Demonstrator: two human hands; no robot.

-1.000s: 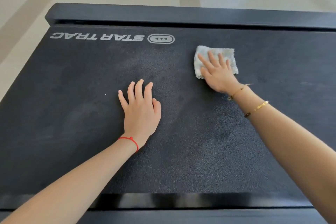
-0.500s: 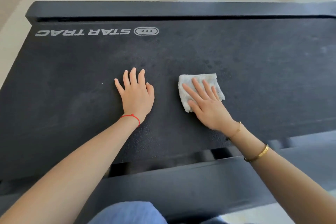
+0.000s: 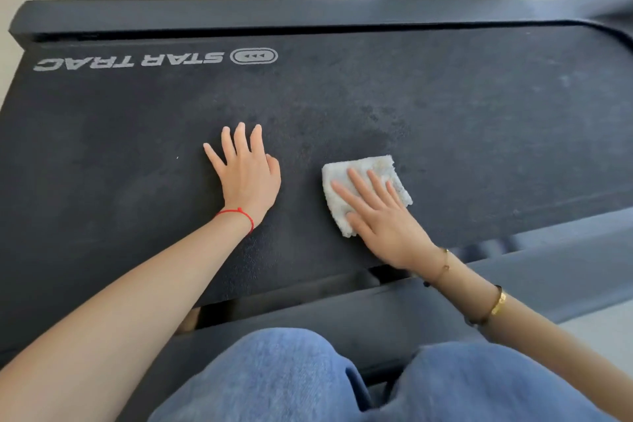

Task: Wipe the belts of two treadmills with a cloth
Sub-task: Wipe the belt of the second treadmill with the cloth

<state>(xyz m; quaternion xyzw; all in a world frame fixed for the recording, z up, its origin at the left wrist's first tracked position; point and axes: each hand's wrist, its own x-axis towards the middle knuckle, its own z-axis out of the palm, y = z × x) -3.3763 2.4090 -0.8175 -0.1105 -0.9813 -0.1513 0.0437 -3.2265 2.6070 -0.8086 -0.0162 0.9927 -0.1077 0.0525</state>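
Lettering reading STAR TRAC [image 3: 128,62], upside down to the camera, was printed at the far left of a dark treadmill belt [image 3: 479,113]. Near the belt's middle, the left hand [image 3: 245,175] was laid flat on the bare surface, fingers straight and slightly spread, a red string bracelet [image 3: 238,214] at the wrist. Just to its right, apart from it, a folded white cloth [image 3: 368,178] was pressed against the belt by the right hand [image 3: 383,226], fingers straight and fanned across it. Gold bracelets [image 3: 496,305] were worn on that forearm. Blue-jeaned knees [image 3: 308,380] were seen at the bottom edge.
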